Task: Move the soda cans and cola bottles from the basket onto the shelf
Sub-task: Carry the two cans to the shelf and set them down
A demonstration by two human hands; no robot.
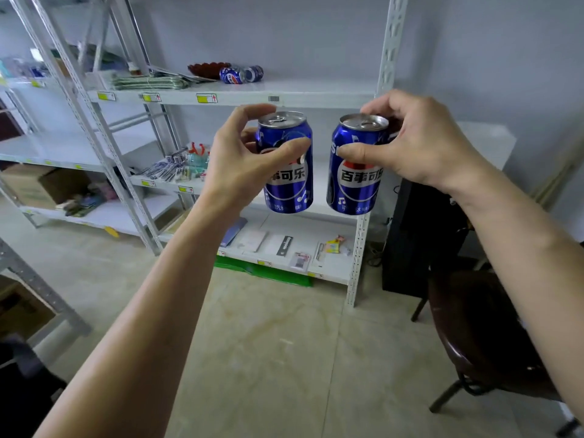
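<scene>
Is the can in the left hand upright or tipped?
Upright. The can hangs in the left hand, silver lid on top, in front of the shelf.

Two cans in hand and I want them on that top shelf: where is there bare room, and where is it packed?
The top shelf board lies bare from the toppled cola cans rightward to the right upright post. Left of those cans it is crowded: a dark red dish, then folded green cloths. Left hand and right hand each hold one can.

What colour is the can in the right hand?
Blue, with a silver top; the can shows in the head view.
</scene>
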